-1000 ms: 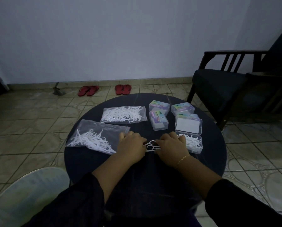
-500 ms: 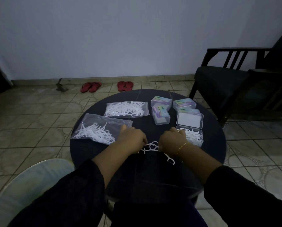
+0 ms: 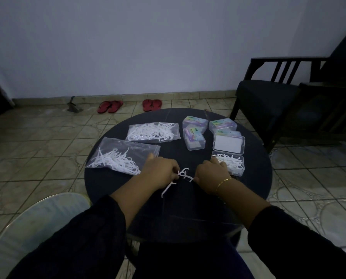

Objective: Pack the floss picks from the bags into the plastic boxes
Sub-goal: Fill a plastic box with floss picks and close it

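Both hands sit curled over the near middle of the round dark table [image 3: 256, 190], the left hand [image 3: 159, 171] and right hand [image 3: 210, 174] each pinching an end of a small clump of white floss picks [image 3: 183, 175]; in the dim light one pick seems to dangle toward the table edge. Just beyond the right hand lies the open plastic box [image 3: 231, 163], partly filled with picks, and beside the left hand lies the near bag [image 3: 119, 157].
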